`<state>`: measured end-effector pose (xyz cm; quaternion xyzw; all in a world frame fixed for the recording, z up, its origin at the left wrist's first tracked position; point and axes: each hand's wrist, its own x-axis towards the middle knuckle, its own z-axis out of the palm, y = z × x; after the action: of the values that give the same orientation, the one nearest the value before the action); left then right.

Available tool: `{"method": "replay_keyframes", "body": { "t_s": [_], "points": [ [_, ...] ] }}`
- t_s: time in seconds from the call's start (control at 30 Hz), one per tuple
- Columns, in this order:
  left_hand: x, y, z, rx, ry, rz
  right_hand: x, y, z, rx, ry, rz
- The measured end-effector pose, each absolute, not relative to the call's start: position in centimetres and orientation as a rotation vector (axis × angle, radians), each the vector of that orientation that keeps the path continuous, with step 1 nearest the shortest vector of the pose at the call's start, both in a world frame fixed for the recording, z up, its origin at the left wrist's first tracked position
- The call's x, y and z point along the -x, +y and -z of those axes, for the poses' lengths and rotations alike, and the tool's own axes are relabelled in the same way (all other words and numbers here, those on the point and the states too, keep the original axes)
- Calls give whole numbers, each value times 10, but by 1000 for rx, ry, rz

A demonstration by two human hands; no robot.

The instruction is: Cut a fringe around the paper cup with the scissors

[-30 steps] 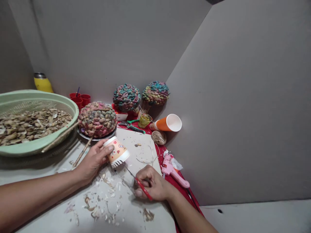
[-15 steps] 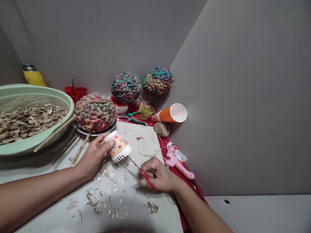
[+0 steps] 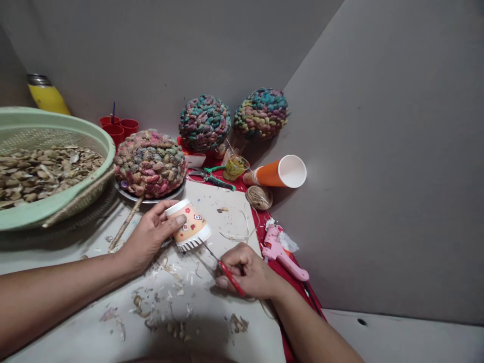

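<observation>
My left hand (image 3: 155, 227) is closed round a printed paper cup (image 3: 192, 224), thumb on its near side. The cup lies tilted, and its lower rim is cut into a row of narrow white strips. In my right hand (image 3: 245, 272) is a pair of red-handled scissors (image 3: 230, 276), fingers wrapped about the handles. The scissor tips touch or nearly touch the cup's cut rim; which of the two I cannot tell. Small white clippings and shell scraps (image 3: 139, 305) lie on the board below.
A green basket (image 3: 109, 151) of shells stands at left beside a shell-covered ball (image 3: 149, 166) on a metal plate. Behind are two coloured balls (image 3: 206, 123), green-handled pliers (image 3: 215, 180), stacked orange cups (image 3: 268, 174), twine (image 3: 259, 197) and a pink glue gun (image 3: 282, 254).
The camera view has shifted slightly, so the background things sit a little differently in the picture. Both hands keep their holds, and the cup has turned slightly, showing more of its cut strips.
</observation>
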<state>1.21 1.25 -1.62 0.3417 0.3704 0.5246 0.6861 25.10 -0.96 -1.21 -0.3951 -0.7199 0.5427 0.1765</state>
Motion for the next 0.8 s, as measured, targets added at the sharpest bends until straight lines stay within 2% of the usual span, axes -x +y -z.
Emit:
{"method": "replay_keyframes", "body": {
  "t_s": [0.8],
  "points": [
    [-14, 10, 16, -769, 830, -1154, -257, -10, 17, 938, -1957, -1675]
  ]
}}
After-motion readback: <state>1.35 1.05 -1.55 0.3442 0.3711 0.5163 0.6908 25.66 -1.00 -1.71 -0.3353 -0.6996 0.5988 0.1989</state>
